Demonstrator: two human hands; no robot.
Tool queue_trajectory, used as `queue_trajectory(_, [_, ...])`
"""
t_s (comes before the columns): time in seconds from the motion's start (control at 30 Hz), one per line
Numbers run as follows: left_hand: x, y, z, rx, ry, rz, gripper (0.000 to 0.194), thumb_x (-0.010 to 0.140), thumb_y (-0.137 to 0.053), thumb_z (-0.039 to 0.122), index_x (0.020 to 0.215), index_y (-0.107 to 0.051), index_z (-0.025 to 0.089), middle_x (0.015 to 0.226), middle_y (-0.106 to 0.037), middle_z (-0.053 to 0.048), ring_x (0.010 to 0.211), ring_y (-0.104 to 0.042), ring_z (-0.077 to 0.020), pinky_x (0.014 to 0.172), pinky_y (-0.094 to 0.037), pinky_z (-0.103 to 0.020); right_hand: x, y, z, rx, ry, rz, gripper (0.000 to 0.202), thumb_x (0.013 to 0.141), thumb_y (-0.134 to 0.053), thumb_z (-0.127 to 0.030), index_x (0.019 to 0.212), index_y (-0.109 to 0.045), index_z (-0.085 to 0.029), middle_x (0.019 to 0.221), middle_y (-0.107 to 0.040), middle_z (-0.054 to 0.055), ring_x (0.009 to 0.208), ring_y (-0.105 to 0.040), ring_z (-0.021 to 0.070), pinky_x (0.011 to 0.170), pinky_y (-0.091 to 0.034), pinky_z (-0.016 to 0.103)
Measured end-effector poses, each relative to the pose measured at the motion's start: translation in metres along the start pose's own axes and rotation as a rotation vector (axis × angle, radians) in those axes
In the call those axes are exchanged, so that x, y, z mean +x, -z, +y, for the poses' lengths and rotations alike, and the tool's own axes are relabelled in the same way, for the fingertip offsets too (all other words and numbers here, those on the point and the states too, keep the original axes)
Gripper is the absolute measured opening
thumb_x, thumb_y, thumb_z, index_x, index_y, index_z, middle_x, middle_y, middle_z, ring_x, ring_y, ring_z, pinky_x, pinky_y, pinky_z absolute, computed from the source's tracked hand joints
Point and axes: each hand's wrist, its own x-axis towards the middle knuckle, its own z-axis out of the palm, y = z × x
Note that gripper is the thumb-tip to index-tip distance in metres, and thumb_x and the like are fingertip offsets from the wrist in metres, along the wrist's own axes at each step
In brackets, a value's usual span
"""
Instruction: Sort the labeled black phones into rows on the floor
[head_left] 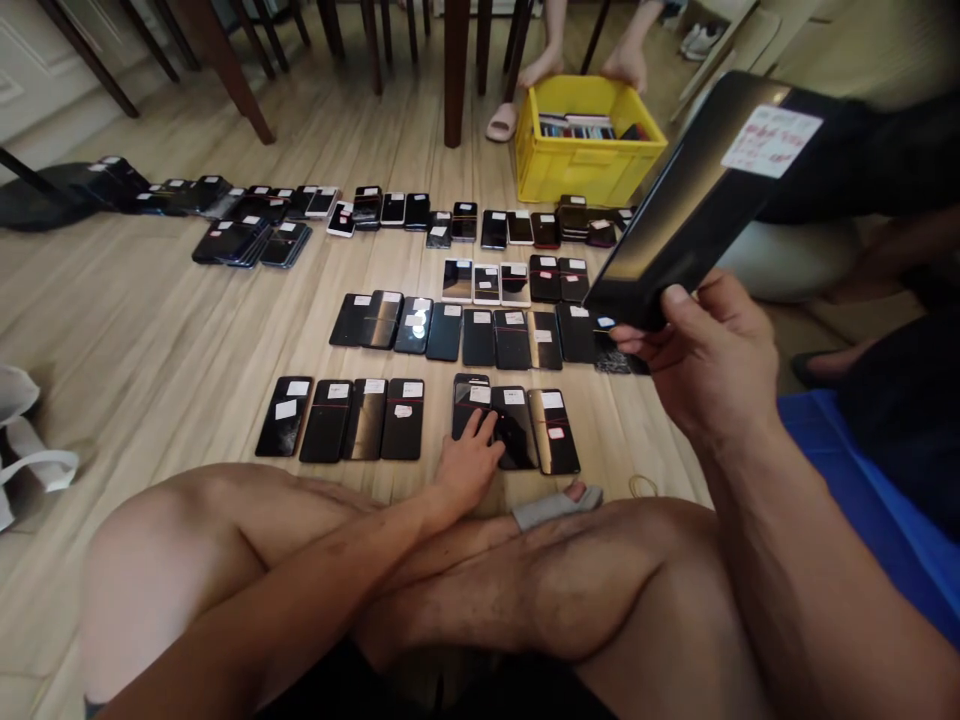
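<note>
right hand: raised, thumb and fingers closed on the lower end of a dark phone bearing a white label.
left hand: fingers stretched, slightly apart, touching the left phone of three in the nearest row.
middle phones: labelled, on the wooden floor.
far phones: some stacked.
yellow crate: beyond, pink slipper just beside it.

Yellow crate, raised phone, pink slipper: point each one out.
Yellow crate (589, 176): head view, on its front wall.
Raised phone (701, 200): head view, mid-length on its glossy face.
Pink slipper (505, 117): head view, on its upper.
</note>
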Motion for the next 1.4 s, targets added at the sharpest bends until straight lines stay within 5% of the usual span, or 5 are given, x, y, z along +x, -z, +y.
queue_trajectory(0.27, [0.001, -0.003, 0.000, -0.001, 0.009, -0.004, 0.043, 0.087, -0.057, 0.009, 0.128, -0.063, 0.021, 0.173, -0.024, -0.011, 0.159, -0.020, -0.0353, 0.095, -0.059, -0.059, 0.001, 0.001, 0.002, 0.038, -0.124, -0.006, 0.046, 0.073, -0.090, -0.043, 0.099, -0.059, -0.021, 0.081, -0.072, -0.002, 0.058, -0.069, 0.0130, 0.050, -0.056, 0.019])
queue_trajectory(0.47, [0.008, -0.014, -0.001, -0.010, 0.060, -0.012, 0.054, 0.081, -0.052, 0.003, 0.129, -0.065, 0.025, 0.174, -0.022, -0.005, 0.160, -0.019, -0.0341, 0.095, -0.058, -0.063, -0.001, 0.004, -0.005, 0.642, -0.471, -0.160, 0.015, 0.091, -0.068, -0.011, 0.094, -0.055, -0.019, 0.058, -0.042, -0.012, 0.043, -0.043, 0.0024, 0.042, -0.035, 0.009])
queue_trajectory(0.63, [0.008, -0.016, 0.000, -0.019, 0.066, -0.021, 0.060, 0.080, -0.045, 0.000, 0.131, -0.065, 0.025, 0.174, -0.022, -0.004, 0.160, -0.019, -0.0343, 0.095, -0.057, -0.064, -0.011, 0.004, -0.012, 0.948, -0.465, -0.249, 0.021, 0.094, -0.056, 0.002, 0.095, -0.053, -0.018, 0.059, -0.040, -0.012, 0.042, -0.037, 0.0012, 0.042, -0.030, 0.007])
queue_trajectory(0.93, [0.009, -0.021, -0.002, -0.025, 0.071, -0.005, 0.065, 0.079, -0.045, -0.001, 0.134, -0.066, 0.027, 0.174, -0.021, -0.005, 0.160, -0.018, -0.0335, 0.097, -0.057, -0.059, -0.013, 0.003, -0.012, 0.867, -0.440, -0.353, 0.020, 0.097, -0.060, -0.008, 0.086, -0.048, -0.020, 0.057, -0.029, -0.012, 0.040, -0.021, 0.0043, 0.039, -0.025, 0.008])
queue_trajectory(1.4, [0.008, -0.024, -0.002, 0.006, 0.067, 0.001, 0.068, 0.079, -0.046, -0.001, 0.138, -0.063, 0.028, 0.174, -0.020, -0.004, 0.160, -0.017, -0.0334, 0.096, -0.058, -0.060, -0.014, 0.000, -0.012, 0.850, -0.431, -0.473, 0.023, 0.098, -0.063, -0.015, 0.083, -0.046, -0.021, 0.057, -0.031, -0.011, 0.040, -0.020, 0.0044, 0.038, -0.024, 0.008])
